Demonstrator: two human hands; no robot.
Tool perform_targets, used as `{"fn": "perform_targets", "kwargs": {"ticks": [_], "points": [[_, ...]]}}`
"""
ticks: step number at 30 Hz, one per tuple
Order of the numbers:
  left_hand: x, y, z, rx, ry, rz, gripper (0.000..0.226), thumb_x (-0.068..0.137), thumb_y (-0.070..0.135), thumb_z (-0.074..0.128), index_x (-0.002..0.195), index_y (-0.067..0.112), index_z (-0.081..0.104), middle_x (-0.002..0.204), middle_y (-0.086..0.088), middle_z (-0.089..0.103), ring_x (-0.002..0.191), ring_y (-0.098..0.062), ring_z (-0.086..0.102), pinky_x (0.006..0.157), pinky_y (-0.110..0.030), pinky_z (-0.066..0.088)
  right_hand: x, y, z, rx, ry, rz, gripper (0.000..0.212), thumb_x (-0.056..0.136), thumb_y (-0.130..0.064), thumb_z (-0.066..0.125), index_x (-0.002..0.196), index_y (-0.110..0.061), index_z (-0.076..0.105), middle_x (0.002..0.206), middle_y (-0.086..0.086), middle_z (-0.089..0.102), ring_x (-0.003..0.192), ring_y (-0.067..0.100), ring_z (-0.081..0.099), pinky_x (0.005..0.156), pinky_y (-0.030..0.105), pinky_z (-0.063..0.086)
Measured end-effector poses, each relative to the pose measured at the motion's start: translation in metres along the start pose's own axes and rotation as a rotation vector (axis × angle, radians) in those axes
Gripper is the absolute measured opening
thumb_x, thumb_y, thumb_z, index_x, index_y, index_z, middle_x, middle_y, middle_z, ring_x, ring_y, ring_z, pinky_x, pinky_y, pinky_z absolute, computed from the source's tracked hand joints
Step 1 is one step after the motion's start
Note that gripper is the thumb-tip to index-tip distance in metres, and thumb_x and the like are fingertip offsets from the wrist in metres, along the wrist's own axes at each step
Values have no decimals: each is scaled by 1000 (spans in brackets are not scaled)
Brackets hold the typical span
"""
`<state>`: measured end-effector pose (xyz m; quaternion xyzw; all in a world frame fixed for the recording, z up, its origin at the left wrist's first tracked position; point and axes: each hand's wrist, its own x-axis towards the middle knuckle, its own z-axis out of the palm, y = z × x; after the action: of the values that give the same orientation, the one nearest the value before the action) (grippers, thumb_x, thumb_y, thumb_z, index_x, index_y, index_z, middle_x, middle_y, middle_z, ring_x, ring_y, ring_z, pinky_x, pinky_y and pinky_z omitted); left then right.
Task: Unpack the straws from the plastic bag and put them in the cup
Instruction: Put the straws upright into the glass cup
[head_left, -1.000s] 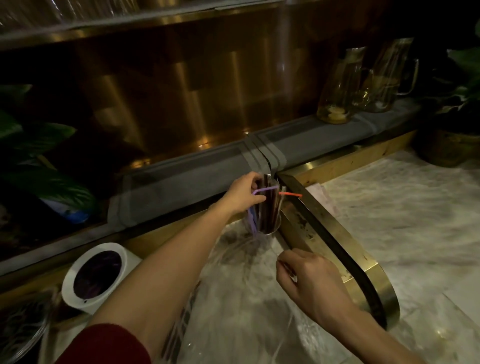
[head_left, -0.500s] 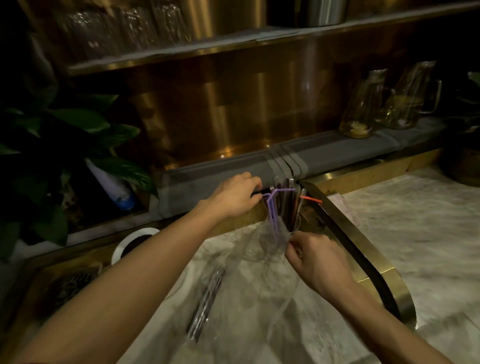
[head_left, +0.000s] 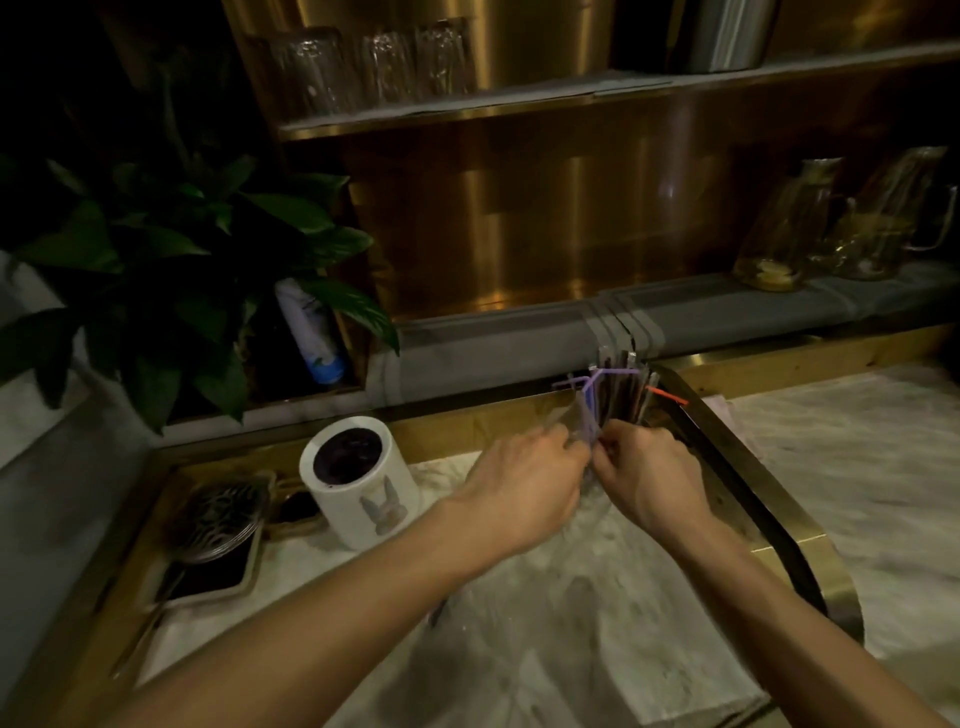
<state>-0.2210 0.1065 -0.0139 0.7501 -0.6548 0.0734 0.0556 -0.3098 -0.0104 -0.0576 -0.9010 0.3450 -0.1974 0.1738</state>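
Observation:
A bundle of straws (head_left: 615, 387), mostly dark with bent purple ones and one orange tip, stands upright in a clear cup (head_left: 636, 413) at the corner of the brass rail. My hands hide most of the cup. My left hand (head_left: 524, 486) pinches a fold of the clear plastic bag (head_left: 569, 422) just left of the straws. My right hand (head_left: 649, 470) meets it fingertip to fingertip, closed on the same film beside a purple straw. The rest of the bag below my hands is blurred and hard to make out.
A white cylinder cup with a rabbit motif (head_left: 363, 483) stands left of my hands. A wire strainer (head_left: 218, 514) lies on a dark tray further left. The curved brass rail (head_left: 753, 499) runs down the right. Behind are a plant (head_left: 156, 270), a spray bottle (head_left: 311, 335) and glass pitchers (head_left: 779, 234).
My left hand has dropped from the tops of the straws to the base of the bundle, meeting my right hand. The view has shifted, showing the white cup and tray.

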Motion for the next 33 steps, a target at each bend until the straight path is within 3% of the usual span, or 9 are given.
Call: {"fn": "perform_targets", "kwargs": {"ticks": [2,5,12,15,18,22,28,33], "points": [[-4,7,10,-49,-64,-36,24,91,18,44,111,9,56,108,-13,58,97,-31,57,74,-39,44,-2,-3,-1,16,-16,3,18,90,-34,51,77,-22,57,69,0,61,62,22,61,57,37,52],[-4,7,30,-105,-185,-156,24,90,13,45,110,8,57,110,-15,57,97,-31,57,68,-36,38,-5,-5,-3,12,-3,-3,18,89,-33,50,75,-23,55,66,-1,59,58,20,57,54,34,49],[0,-32,86,-49,-412,-406,30,92,23,43,118,11,54,119,-13,57,106,-30,56,77,-36,42,-17,-3,-9,-10,17,-59,20,91,-34,50,73,-26,53,62,-5,56,51,12,54,47,28,45],[-5,-48,109,-53,-492,-485,33,93,25,42,122,12,52,126,-11,54,110,-29,53,84,-37,42,-23,-2,-10,-15,13,-83,20,91,-34,50,75,-24,55,66,-3,59,54,16,56,49,31,48],[-7,-58,128,-63,-593,-525,39,94,29,43,127,10,48,132,-13,49,117,-31,50,86,-36,42,-29,0,-11,-28,12,-115,17,90,-34,50,78,-25,58,66,-4,58,53,13,54,45,26,38],[-5,-69,150,-184,-657,-593,44,92,39,47,122,6,53,128,-15,54,110,-31,56,77,-31,41,-31,3,-11,1,14,-159,18,88,-30,53,73,-23,59,61,-5,56,49,10,49,42,23,32],[-1,-79,186,-286,-743,-652,54,91,45,48,128,6,46,132,-18,50,115,-32,53,89,-34,44,-34,6,-10,9,20,-202,16,84,-26,56,68,-28,52,55,-10,48,42,1,38,42,14,18],[6,-75,217,-313,-756,-653,46,99,28,40,142,14,35,149,-12,35,134,-30,36,109,-38,29,-30,14,-4,-1,-8,-183,19,85,-29,50,70,-20,58,63,-1,62,55,20,57,49,33,46]]}}
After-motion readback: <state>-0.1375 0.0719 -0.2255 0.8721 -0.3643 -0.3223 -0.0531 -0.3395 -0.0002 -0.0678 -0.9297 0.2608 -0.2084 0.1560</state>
